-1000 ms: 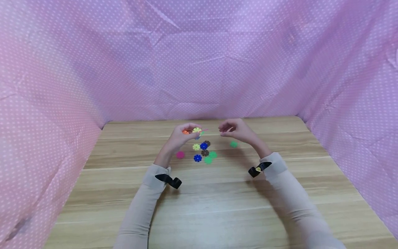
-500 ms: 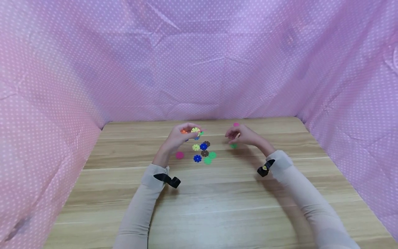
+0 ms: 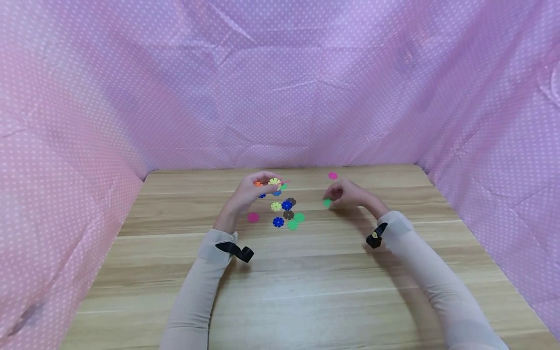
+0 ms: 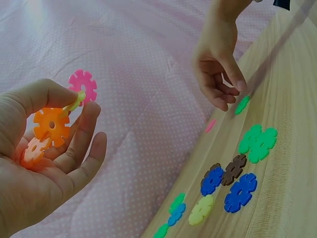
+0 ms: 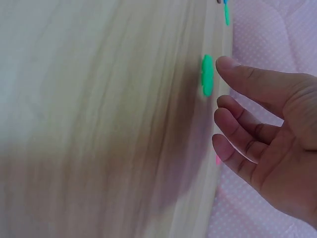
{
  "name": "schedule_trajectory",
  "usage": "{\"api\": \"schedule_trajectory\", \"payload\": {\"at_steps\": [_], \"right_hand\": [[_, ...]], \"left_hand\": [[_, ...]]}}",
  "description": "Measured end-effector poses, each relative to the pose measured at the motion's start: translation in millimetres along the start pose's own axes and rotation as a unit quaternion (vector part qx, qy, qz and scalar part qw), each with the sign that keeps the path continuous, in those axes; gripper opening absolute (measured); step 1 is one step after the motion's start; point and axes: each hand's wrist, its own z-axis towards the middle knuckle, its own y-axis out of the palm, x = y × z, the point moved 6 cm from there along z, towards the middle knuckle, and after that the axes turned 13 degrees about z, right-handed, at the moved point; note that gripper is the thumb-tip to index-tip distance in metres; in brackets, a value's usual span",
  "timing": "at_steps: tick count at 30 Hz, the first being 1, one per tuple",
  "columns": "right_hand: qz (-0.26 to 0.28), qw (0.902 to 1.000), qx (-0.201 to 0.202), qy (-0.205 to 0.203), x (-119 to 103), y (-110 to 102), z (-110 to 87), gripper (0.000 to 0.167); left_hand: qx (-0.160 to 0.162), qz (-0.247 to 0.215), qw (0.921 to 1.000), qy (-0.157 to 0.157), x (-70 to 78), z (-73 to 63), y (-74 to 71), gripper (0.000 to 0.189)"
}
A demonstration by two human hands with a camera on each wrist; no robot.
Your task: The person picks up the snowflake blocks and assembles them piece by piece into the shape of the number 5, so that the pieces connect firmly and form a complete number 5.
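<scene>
The left hand (image 4: 54,186) pinches joined discs (image 4: 43,121), which could fall if this grip loosens; the right hand (image 5: 282,144), half-wide, empty, is beside a green disc (image 5: 207,75) toward the tabletop (image 3: 288,291)'s far edge.

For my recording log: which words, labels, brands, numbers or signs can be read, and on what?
No text can be read in any view.
Orange flower-shaped plastic disc in the left hand: no lettering visible.
Small yellow mark on the black strapped device at the right wrist: too small to tell whether it bears text.
</scene>
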Motion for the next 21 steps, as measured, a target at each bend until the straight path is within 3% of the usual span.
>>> {"api": "schedule_trajectory", "payload": {"at_steps": [9,16,21], "right_hand": [[-0.01,0.9999,-0.001,0.014,7.9,1.8,1.3,0.032],[-0.017,0.9997,-0.003,0.014,8.5,4.6,4.4,0.026],[-0.002,0.9993,0.0,0.037,10.9,4.7,2.4,0.024]], "left_hand": [[-0.004,0.002,0.9998,0.018,2.8,0.0,-1.8,0.034],[-0.001,0.007,0.9999,0.008,0.7,-0.2,-3.5,0.036],[-0.006,-0.001,1.0,0.008,-2.6,-0.6,-0.8,0.035]]}}
